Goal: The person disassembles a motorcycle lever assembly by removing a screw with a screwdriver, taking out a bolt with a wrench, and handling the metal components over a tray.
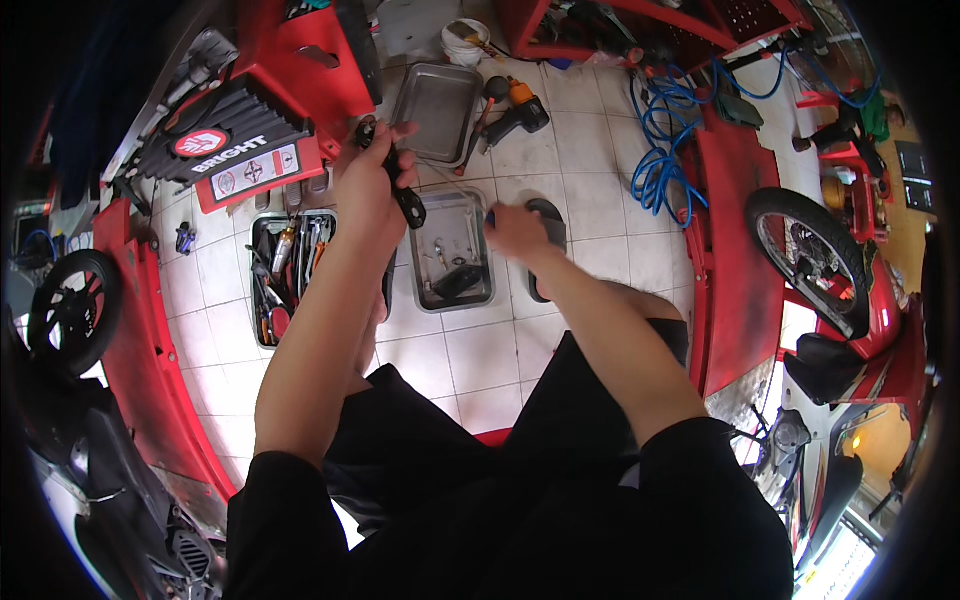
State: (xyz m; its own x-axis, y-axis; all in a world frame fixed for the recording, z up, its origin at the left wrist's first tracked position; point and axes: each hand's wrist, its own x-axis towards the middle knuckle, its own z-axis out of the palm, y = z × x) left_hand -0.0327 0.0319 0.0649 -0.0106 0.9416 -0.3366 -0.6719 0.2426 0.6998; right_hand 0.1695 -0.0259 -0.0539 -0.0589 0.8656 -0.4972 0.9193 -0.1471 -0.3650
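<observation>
My left hand (366, 190) is closed around a long black part (411, 207) with holes in it, held up left of a metal tray (424, 225). Small metal pieces and a dark black part (459, 282) lie in that tray. Over the tray's right edge, my right hand (522, 233) has its fingers curled together, slightly blurred. A small dark tip shows at these fingers, too little to name. To the left, partly behind my left forearm, stands a tray of hand tools (270, 262) with pliers and screwdriver-like handles.
Farther off lie a second metal tray (437, 112), an orange-and-black power tool (520, 116) and a hammer-like tool (484, 118). A white bucket (463, 46) holds brushes. Coiled blue hose (662, 150) lies right. Red platforms (735, 260) flank both sides, with motorcycle wheels (808, 255) beyond.
</observation>
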